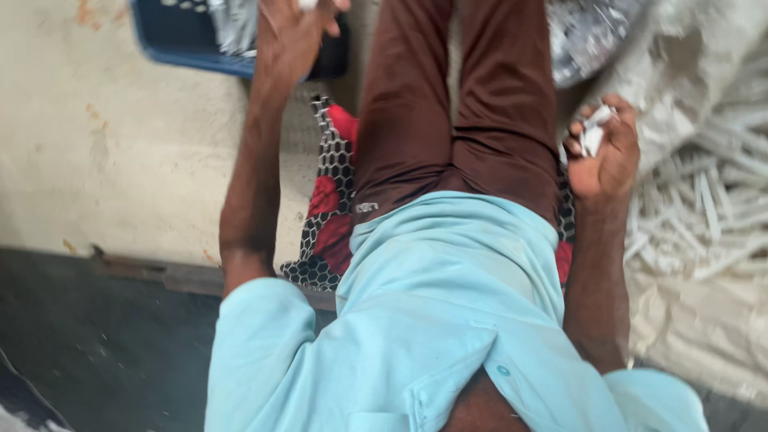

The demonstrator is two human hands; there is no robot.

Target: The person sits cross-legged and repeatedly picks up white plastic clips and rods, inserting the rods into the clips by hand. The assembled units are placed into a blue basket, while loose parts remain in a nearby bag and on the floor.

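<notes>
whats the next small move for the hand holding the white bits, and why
Probably carry the right hand across the lap toward the blue crate. It is closed on a few small white pieces, with the pile of white sticks beside it, while the left hand is already over the crate.

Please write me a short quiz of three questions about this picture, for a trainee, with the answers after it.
1. True or false: the right hand is closed around small white pieces.
2. Where does the left hand reach?
A. over the blue crate
B. into the pile of white sticks
C. onto the patterned cloth
3. Fill in: the pile of white sticks lies on the person's ____ side.

Key
1. True.
2. A. The left hand is at the rim of the blue crate, with something small and white at its fingertips.
3. Right.
</notes>
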